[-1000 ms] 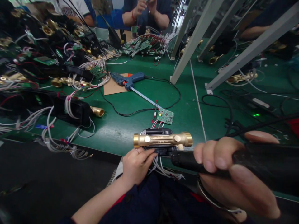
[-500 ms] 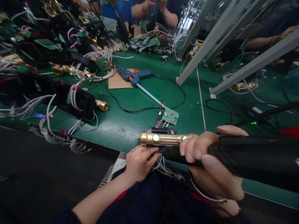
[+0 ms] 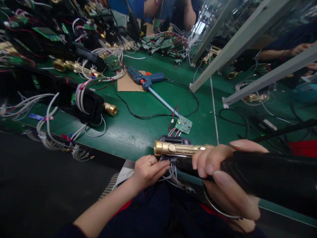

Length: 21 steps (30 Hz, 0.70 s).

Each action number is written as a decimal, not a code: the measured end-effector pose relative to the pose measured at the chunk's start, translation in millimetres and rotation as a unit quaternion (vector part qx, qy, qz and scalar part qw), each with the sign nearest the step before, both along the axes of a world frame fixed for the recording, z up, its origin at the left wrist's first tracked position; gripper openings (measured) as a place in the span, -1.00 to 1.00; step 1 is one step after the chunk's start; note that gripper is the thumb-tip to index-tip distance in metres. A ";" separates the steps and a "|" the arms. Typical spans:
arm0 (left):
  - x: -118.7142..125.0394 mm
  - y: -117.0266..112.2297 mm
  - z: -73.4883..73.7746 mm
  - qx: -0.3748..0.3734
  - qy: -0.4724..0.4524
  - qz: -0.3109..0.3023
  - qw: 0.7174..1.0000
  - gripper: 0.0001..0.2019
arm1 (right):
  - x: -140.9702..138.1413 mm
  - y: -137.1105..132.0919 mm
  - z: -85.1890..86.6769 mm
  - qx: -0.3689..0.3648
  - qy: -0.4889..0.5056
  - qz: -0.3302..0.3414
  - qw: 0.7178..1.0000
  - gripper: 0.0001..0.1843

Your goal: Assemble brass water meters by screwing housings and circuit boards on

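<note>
A brass pipe fitting [image 3: 178,148] with a threaded end lies across a black housing [image 3: 177,140] at the table's front edge. My right hand [image 3: 230,178] is wrapped around a thick black cylindrical tool [image 3: 274,178], an electric screwdriver by its look, pointing left along the fitting. Just below the fitting's threaded end, my left hand [image 3: 148,170] has its fingers pressed together at the housing's underside. What those fingertips hold is hidden. Grey-white wires [image 3: 174,175] hang beneath them. Behind the housing, a green circuit board [image 3: 183,125] rests on the table, with red and white leads.
A blue glue gun [image 3: 146,79] lies on cardboard [image 3: 123,84], its black cord looping across the green table [image 3: 133,132]. Wired black housings [image 3: 81,102] crowd the left. Circuit boards [image 3: 163,43] are heaped at the back. Grey metal posts [image 3: 223,49] stand right; co-workers' arms show beyond.
The view has shifted slightly, so the fitting and my hands sit a little further right. My left fingers look straighter and closer together. My right hand keeps its grip on the black tool.
</note>
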<state>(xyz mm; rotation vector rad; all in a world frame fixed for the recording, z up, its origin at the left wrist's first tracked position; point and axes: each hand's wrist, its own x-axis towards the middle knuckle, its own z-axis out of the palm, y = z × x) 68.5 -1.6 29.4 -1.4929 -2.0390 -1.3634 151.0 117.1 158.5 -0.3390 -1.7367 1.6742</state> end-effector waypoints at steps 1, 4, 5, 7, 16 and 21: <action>-0.5 0.7 -2.4 0.010 0.013 0.001 1.000 -0.81 | -0.3 -0.8 0.8 0.011 0.001 0.009 1.000 -0.64; -0.4 4.1 -8.8 0.036 0.049 0.015 0.998 -0.83 | -3.3 -3.1 3.3 0.047 0.010 0.067 0.997 -0.72; 0.0 5.3 -10.4 0.041 0.058 0.020 0.997 -0.83 | -4.9 -4.0 4.3 0.054 0.007 0.084 0.995 -0.74; 1.0 7.5 -12.6 0.048 0.071 0.028 0.996 -0.83 | -8.9 -5.5 6.2 0.063 -0.002 0.103 0.993 -0.79; 1.7 9.3 -11.9 0.051 0.077 0.037 0.995 -0.79 | -17.1 -5.1 -5.9 0.077 -0.026 0.145 0.986 -0.59; -0.2 5.8 -11.4 0.042 0.057 0.029 0.997 -0.85 | -10.2 36.0 9.1 -0.031 0.010 0.056 0.998 -0.61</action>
